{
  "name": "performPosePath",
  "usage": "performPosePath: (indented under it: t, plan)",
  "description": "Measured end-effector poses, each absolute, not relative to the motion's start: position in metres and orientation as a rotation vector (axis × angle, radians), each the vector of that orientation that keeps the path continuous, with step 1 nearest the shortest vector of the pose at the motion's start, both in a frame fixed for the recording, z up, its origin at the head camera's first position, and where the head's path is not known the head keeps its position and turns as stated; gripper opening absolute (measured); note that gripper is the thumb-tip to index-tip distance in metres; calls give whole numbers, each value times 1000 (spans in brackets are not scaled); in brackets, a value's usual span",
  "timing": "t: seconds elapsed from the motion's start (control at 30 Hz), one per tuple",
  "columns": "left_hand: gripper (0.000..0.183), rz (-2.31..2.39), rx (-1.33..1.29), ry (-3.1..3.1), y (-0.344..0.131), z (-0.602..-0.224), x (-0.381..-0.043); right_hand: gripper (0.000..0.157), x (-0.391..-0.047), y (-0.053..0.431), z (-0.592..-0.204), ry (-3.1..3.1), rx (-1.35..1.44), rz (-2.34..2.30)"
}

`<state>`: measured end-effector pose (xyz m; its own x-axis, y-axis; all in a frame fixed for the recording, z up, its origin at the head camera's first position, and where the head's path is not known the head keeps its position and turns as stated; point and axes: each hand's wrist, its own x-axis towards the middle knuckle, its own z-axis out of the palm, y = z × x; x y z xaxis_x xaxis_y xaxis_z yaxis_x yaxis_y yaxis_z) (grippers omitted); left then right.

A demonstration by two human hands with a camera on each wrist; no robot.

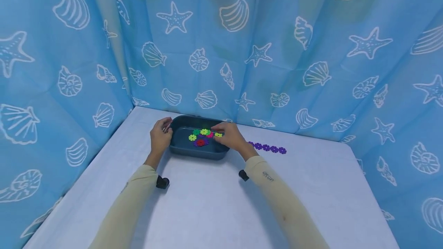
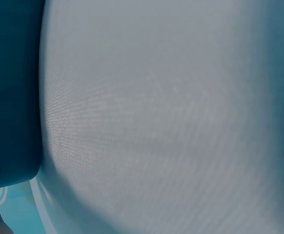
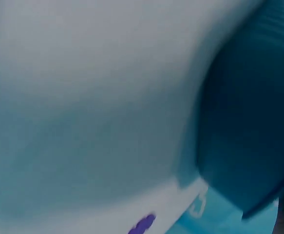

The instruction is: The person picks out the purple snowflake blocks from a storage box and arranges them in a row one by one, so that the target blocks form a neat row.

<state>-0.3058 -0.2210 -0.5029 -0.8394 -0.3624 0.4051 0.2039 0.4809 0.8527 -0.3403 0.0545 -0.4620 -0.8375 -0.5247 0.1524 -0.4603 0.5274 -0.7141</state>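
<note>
A dark blue-green plastic tray [image 1: 192,152] sits toward the back of the white table. At its left end my left hand [image 1: 160,136] grips the rim, thumb and fingers curled at the edge. My right hand [image 1: 230,135] reaches over the tray's right end, fingers pointing left above the flower-shaped plastic pieces inside. A yellow piece [image 1: 218,135] shows between that hand's thumb and fingers; I cannot tell whether they pinch it. Around the middle lie a red piece [image 1: 200,142], a yellow-green piece [image 1: 192,137] and several others in green, pink and purple.
Right of the tray, a row of joined purple flower pieces [image 1: 270,148] lies on the white tablecloth [image 1: 207,203]. A blue curtain [image 1: 214,41] with shell and starfish prints hangs close behind the tray and along both sides of the table.
</note>
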Motion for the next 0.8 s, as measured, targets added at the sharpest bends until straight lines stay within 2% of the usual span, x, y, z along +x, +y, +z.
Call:
performPosePath:
  t: [0.3, 0.8]
  plan:
    - [39, -1391, 130, -2179, -216, -501, -307, 37, -343, 32, -472, 2767, -903, -868]
    - [38, -1392, 147, -2167, -221, -503, -307, 40, -350, 15, -468, 2641, -919, -609]
